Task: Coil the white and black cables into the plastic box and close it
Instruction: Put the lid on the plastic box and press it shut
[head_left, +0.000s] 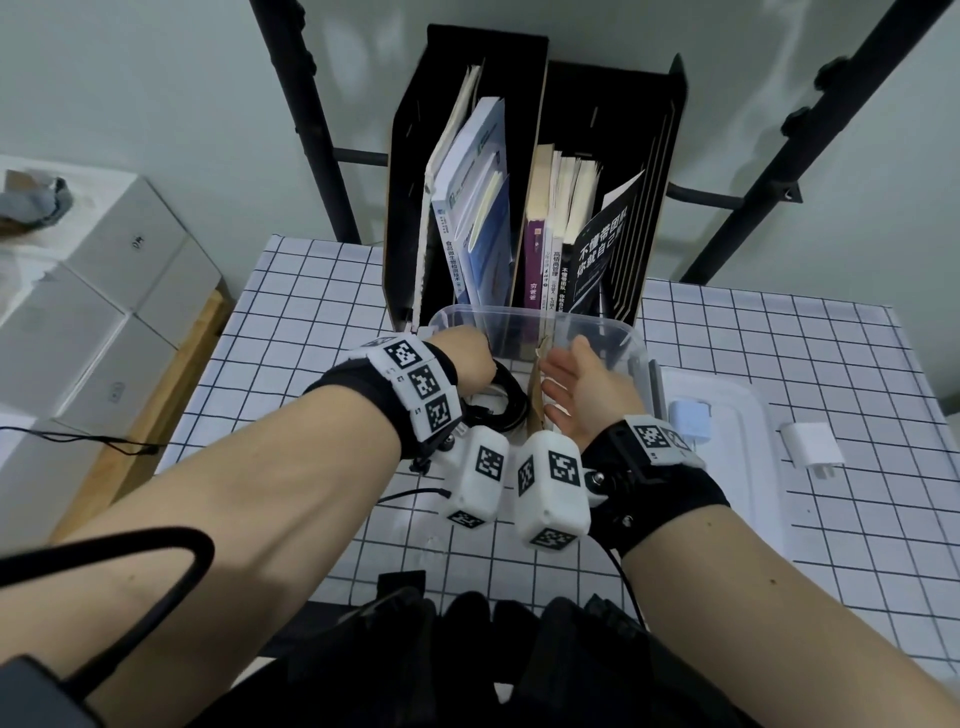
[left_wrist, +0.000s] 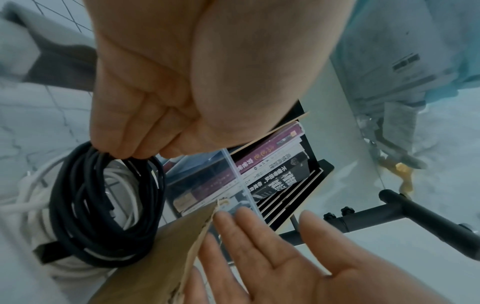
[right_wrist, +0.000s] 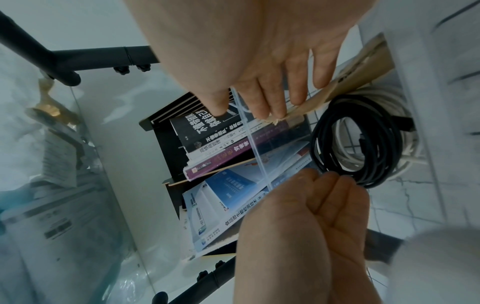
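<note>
The left hand (left_wrist: 161, 98) pinches the coiled black cable (left_wrist: 103, 205) inside the plastic box (head_left: 631, 348) on the desk (head_left: 779, 519), above the white cable (left_wrist: 31, 203). The right hand (head_left: 582, 395), fingers straight, touches a cardboard divider (left_wrist: 166, 257).

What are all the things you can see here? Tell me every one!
black cable: one, black, coiled, in the left part of the plastic box
white cable: one, white, coiled, beneath the black one
plastic box: one, clear, on the table before the book rack
cardboard divider: one, brown, upright inside the box
lid: one, clear, flat on the table right of the box
chargers: two, white, one on the lid, one on the table
book rack: one, black, behind the box, holding books
table: one, white grid cloth
left hand: grips the black coil
right hand: fingers straight against the divider
</note>
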